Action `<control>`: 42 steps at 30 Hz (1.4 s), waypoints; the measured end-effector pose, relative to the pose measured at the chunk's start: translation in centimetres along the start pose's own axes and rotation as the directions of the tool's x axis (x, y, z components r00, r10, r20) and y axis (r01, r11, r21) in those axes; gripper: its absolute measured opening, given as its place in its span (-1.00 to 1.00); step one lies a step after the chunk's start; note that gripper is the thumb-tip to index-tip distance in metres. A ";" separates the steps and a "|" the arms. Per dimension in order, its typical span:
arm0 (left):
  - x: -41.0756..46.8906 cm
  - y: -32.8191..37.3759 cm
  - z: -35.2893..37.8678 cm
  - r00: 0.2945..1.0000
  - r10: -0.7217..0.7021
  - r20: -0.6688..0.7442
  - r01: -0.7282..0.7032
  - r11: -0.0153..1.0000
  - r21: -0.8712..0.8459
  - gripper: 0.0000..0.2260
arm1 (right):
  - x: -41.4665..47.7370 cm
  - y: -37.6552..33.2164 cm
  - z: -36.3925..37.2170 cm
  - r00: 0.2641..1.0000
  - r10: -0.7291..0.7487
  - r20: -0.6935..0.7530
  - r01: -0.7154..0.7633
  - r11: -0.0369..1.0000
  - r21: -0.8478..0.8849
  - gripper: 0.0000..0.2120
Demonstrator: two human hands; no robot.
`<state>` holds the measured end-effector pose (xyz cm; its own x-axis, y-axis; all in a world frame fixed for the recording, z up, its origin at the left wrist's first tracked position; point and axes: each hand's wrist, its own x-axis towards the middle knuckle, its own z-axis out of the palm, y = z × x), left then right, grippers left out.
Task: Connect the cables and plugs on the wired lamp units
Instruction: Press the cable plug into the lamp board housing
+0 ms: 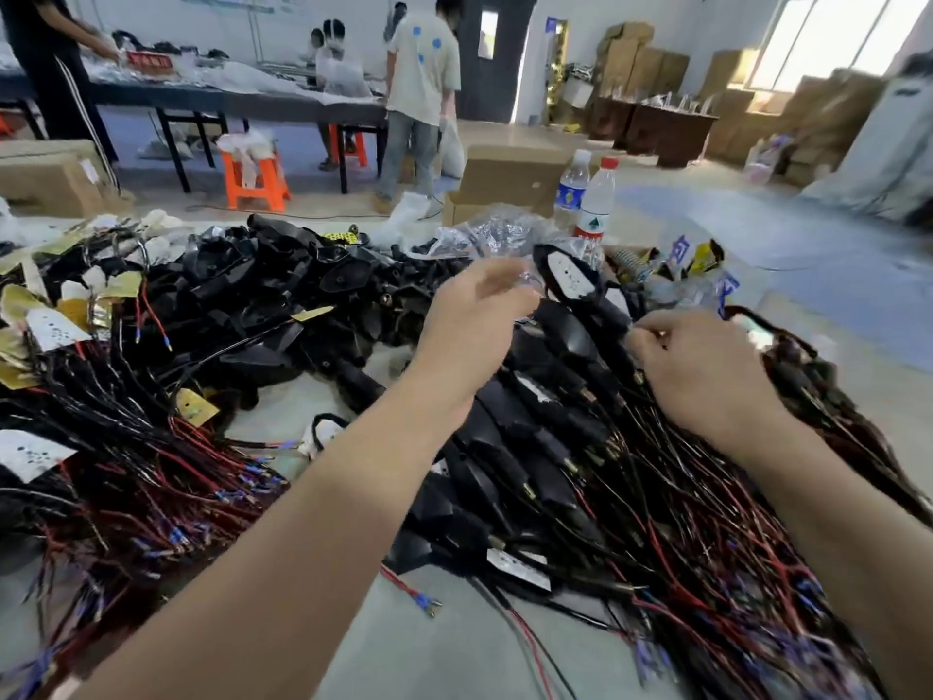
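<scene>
Black lamp units with red and black wires lie in heaps across the grey table. My left hand [474, 320] is raised over the middle pile, its fingers curled toward a crinkled clear plastic bag [530, 280]; the grip itself is blurred. Just beyond it a black lamp unit with a white perforated face [568, 277] stands tilted up. My right hand [702, 366] hovers over the right-hand pile of lamp units [530, 431], fingers curled and pinching something small, probably a wire, at its fingertips. Wire ends with blue terminals [242, 485] fan out toward me.
A second heap of black housings [282, 290] and wired units with yellow backing papers [30, 305] fills the left side. Two water bottles [595, 204] and a cardboard box [505, 179] stand behind. People work at a far table [227, 98]; an orange stool [255, 176] stands nearby.
</scene>
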<state>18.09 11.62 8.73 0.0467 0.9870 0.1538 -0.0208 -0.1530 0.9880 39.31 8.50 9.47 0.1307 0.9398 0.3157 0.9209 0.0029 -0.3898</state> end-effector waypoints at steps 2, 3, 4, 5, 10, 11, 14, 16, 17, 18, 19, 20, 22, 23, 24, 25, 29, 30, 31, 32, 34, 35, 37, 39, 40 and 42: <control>-0.4 -0.6 0.5 0.997 0.082 0.010 -0.082 0.970 0.228 -0.82 | -0.8 0.5 1.5 0.999 0.027 0.020 -0.027 0.999 0.017 -0.87; -0.8 -0.8 0.6 0.992 0.119 0.030 -0.122 0.935 0.333 -0.80 | -1.2 0.4 2.0 1.000 0.021 0.000 -0.021 1.000 0.015 -0.90; -1.1 -1.1 0.6 0.987 0.153 0.054 -0.161 0.893 0.420 -0.77 | -1.5 0.2 2.3 0.999 0.006 -0.033 -0.006 1.000 0.004 -0.93; -1.4 -1.5 0.6 0.981 0.181 0.075 -0.194 0.850 0.490 -0.72 | -1.7 -0.1 2.5 0.997 -0.013 -0.071 0.012 1.000 -0.011 -0.94; -2.9 -3.1 1.0 0.969 0.228 0.092 -0.236 0.760 0.605 -0.38 | -2.9 -1.0 3.0 0.989 -0.012 -0.147 0.017 0.999 0.032 -0.72; -3.1 -3.4 1.2 0.965 0.246 0.090 -0.248 0.746 0.618 -0.37 | -3.1 -1.0 3.0 0.989 0.011 -0.148 0.002 0.996 0.086 -0.68; -3.4 -4.1 1.5 0.954 0.288 0.076 -0.268 0.717 0.644 -0.40 | -3.7 -1.2 3.3 0.984 0.060 -0.166 -0.035 0.988 0.150 -0.56; -3.5 -4.3 1.4 0.949 0.309 0.058 -0.270 0.708 0.652 -0.42 | -4.0 -1.7 3.6 0.981 0.055 -0.188 -0.029 0.989 0.142 -0.52; -3.6 -4.3 1.2 0.946 0.322 0.050 -0.273 0.702 0.658 -0.42 | -4.2 -2.1 3.8 0.978 0.033 -0.205 -0.004 0.990 0.140 -0.50; -3.6 -4.2 1.1 0.940 0.337 0.044 -0.280 0.695 0.662 -0.43 | -4.4 -2.7 4.0 0.976 0.001 -0.219 0.031 0.989 0.143 -0.48; -3.7 -4.2 0.9 0.934 0.355 0.042 -0.291 0.689 0.663 -0.44 | -4.5 -3.4 4.2 0.974 -0.034 -0.226 0.068 0.987 0.148 -0.44; -3.7 -4.1 0.7 0.928 0.370 0.042 -0.303 0.685 0.663 -0.46 | -4.6 -4.2 4.4 0.972 -0.071 -0.226 0.107 0.983 0.149 -0.42; -3.9 -4.0 0.0 0.923 0.384 0.037 -0.314 0.691 0.651 -0.49 | -4.9 -6.0 5.0 0.963 -0.155 -0.219 0.189 0.971 0.144 -0.40; -4.1 -4.0 -0.5 0.923 0.385 0.025 -0.311 0.703 0.640 -0.52 | -4.9 -7.0 5.5 0.959 -0.196 -0.207 0.230 0.961 0.152 -0.41; -4.2 -4.0 -1.1 0.923 0.385 0.004 -0.301 0.715 0.632 -0.54 | -4.9 -8.0 5.9 0.954 -0.233 -0.188 0.265 0.950 0.166 -0.42; -4.4 -4.1 -1.8 0.924 0.381 -0.029 -0.279 0.723 0.632 -0.55 | -4.9 -8.9 6.4 0.949 -0.268 -0.164 0.296 0.938 0.179 -0.42; -5.1 -4.5 -5.4 0.917 0.335 -0.217 -0.105 0.726 0.680 -0.60 | -4.4 -12.3 9.3 0.926 -0.370 -0.070 0.373 0.877 0.302 -0.48; -5.3 -4.7 -6.6 0.917 0.309 -0.254 -0.058 0.731 0.679 -0.64 | -4.4 -13.3 10.1 0.924 -0.379 -0.036 0.366 0.858 0.360 -0.48; -5.5 -4.9 -7.7 0.917 0.277 -0.286 -0.012 0.737 0.675 -0.68 | -4.4 -14.2 10.9 0.922 -0.387 0.012 0.350 0.846 0.403 -0.48; -5.8 -5.3 -8.9 0.916 0.248 -0.314 0.030 0.739 0.673 -0.69 | -4.4 -15.0 11.9 0.915 -0.398 0.067 0.335 0.842 0.422 -0.48; -6.2 -6.0 -11.3 0.908 0.226 -0.353 0.088 0.721 0.687 -0.65 | -4.2 -16.4 13.7 0.893 -0.417 0.172 0.320 0.855 0.409 -0.51; -6.4 -6.3 -12.5 0.905 0.222 -0.362 0.112 0.699 0.706 -0.63 | -4.0 -17.0 14.7 0.879 -0.423 0.219 0.321 0.867 0.381 -0.53; -6.6 -7.0 -15.0 0.906 0.207 -0.370 0.162 0.638 0.753 -0.61 | -3.4 -18.0 16.2 0.860 -0.422 0.286 0.348 0.896 0.275 -0.56; -6.8 -7.7 -17.7 0.905 0.193 -0.380 0.218 0.557 0.801 -0.60 | -2.6 -18.9 17.2 0.864 -0.379 0.332 0.345 0.925 0.159 -0.65; -7.0 -8.0 -19.0 0.904 0.180 -0.387 0.251 0.509 0.823 -0.60 | -2.1 -19.3 17.5 0.867 -0.352 0.353 0.331 0.936 0.121 -0.67; -7.3 -8.6 -21.1 0.918 0.156 -0.366 0.283 0.390 0.876 -0.61 | -0.9 -19.8 18.0 0.864 -0.320 0.389 0.310 0.946 0.092 -0.63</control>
<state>-3.18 6.77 -1.22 -0.3257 0.8998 0.2904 0.8802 0.1764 0.4407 14.33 13.74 1.29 -0.3251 0.9437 0.0609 0.8783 0.3251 -0.3504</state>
